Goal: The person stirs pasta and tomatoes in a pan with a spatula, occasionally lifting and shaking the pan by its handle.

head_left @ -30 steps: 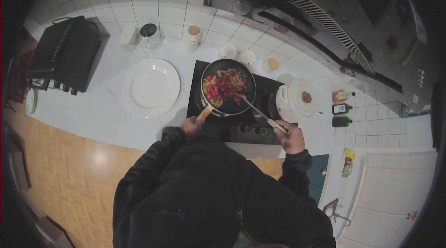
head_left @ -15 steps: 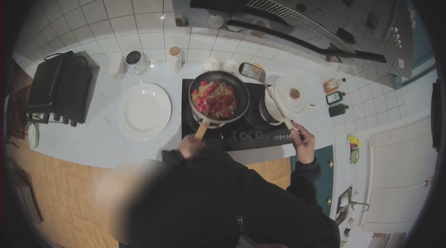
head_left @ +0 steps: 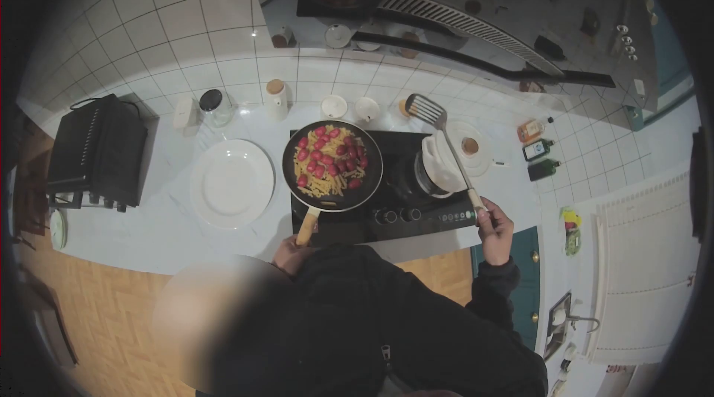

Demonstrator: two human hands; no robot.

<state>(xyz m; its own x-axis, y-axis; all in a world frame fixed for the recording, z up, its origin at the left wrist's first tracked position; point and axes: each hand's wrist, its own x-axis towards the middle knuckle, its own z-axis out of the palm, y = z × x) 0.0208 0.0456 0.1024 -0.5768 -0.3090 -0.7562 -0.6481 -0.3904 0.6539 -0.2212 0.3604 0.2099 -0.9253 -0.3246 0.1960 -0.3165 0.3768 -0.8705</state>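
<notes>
My left hand (head_left: 293,254) is closed round the wooden handle of a dark frying pan (head_left: 288,146), over the left side of the black cooktop (head_left: 349,227). In the pan lie yellow pieces that look like short pasta (head_left: 322,187) and several red cherry tomatoes (head_left: 355,152). With closed fingers my right hand (head_left: 496,230) holds a slotted spatula (head_left: 459,155) by its pale handle. The spatula's metal head points up and away, above the white pot (head_left: 440,164) on the right of the cooktop and apart from the pan.
Left of the cooktop a white plate (head_left: 232,184) lies on the counter, with a black toaster oven (head_left: 97,152) farther left. Jars and small white bowls (head_left: 334,107) line the tiled wall. Several bottles (head_left: 537,149) stand at the right. The range hood (head_left: 476,33) hangs above.
The pan has moved left and toward me, and the food in it has spread out flatter. My right hand and the spatula have shifted slightly right.
</notes>
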